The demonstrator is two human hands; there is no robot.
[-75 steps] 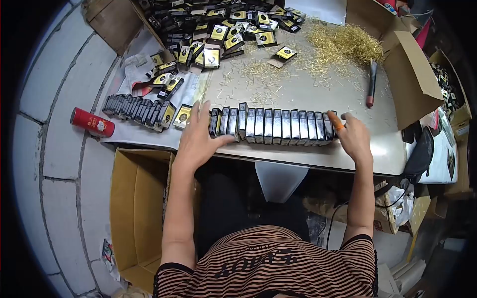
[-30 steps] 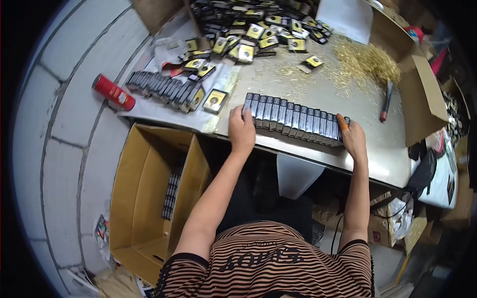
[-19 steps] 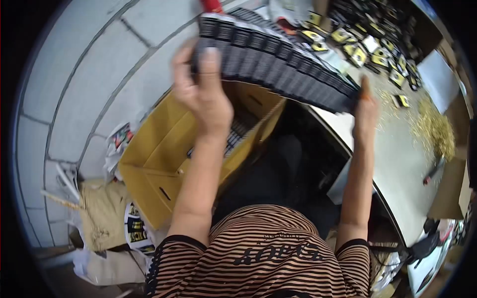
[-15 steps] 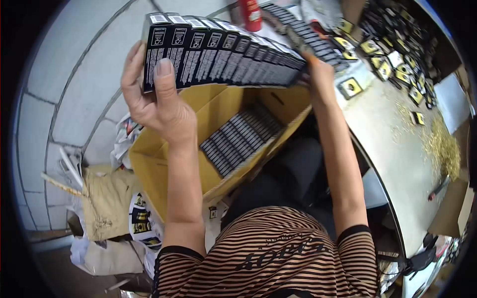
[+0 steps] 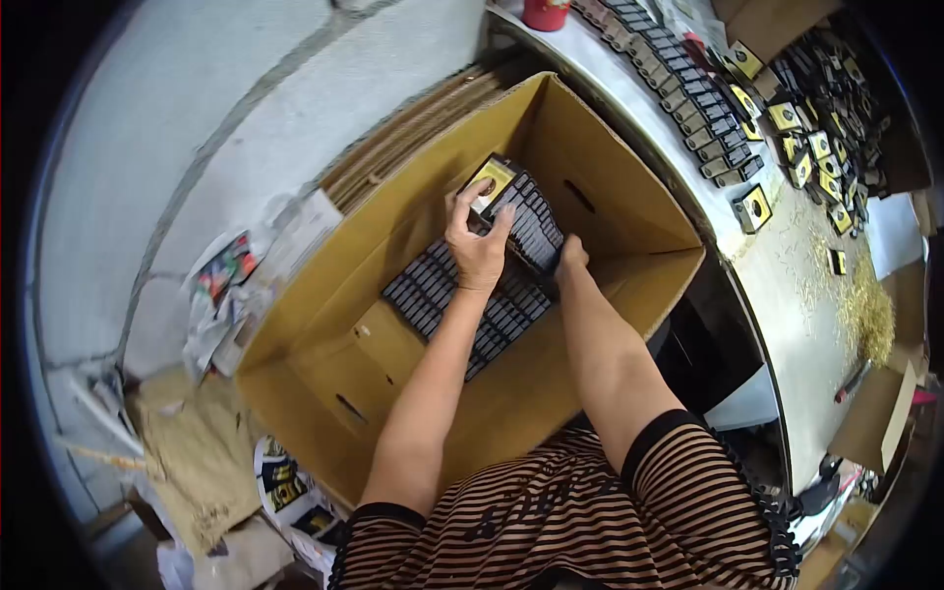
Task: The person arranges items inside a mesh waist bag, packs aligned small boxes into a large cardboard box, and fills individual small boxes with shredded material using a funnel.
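Between my hands is a row of small black boxes (image 5: 536,224), pressed together and held inside a large cardboard box (image 5: 295,388). My left hand (image 5: 477,241) grips the near-left end, its thumb and fingers about a box with a yellow face. At the other end, my right hand (image 5: 572,258) presses against the row, its fingers partly hidden. Below them, packed rows of the same small boxes (image 5: 423,295) cover part of the carton's floor. Whether the held row touches those beneath, I cannot tell.
On the table (image 5: 777,295) at right lie a long line of small boxes (image 5: 678,88), a heap of black-and-yellow boxes (image 5: 826,147) and gold-coloured bits (image 5: 870,315). A red container (image 5: 546,14) stands at its far corner. A brown paper sack (image 5: 197,452) lies left of the carton.
Both hands have lowered the row of small boxes from above the carton down into it. The view has shifted, and more of the carton's inside shows.
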